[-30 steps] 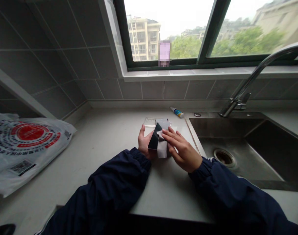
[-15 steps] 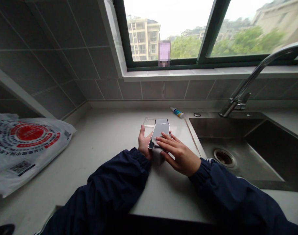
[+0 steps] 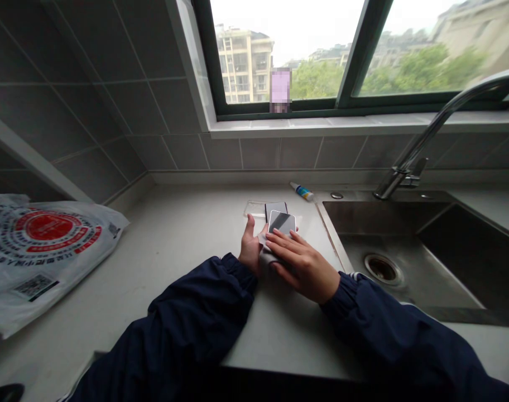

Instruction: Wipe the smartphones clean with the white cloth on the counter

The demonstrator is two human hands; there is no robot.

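Note:
My left hand point(image 3: 249, 249) holds a smartphone point(image 3: 282, 221) from beneath, thumb raised at the side. The phone's glossy screen faces up and catches a reflection. Across its lower part lies my right hand point(image 3: 308, 267), fingers close together and pressing a grey cloth point(image 3: 267, 256) against the screen. Part of the cloth is hidden under the fingers. Just beyond the phone, a dark flat rectangular object point(image 3: 275, 208) rests on the counter beside a clear, thin-edged case point(image 3: 253, 209).
A small tube with a blue and yellow label point(image 3: 302, 191) lies near the sink point(image 3: 405, 245). Over the sink curves a chrome faucet point(image 3: 417, 142). On the left, a white plastic bag with red print point(image 3: 57, 251) sits on the pale counter point(image 3: 171, 234).
My right hand has slid slightly left and down over the phone with the cloth. The phone has shifted a little to the right and turned, and its screen now shows a dark reflection.

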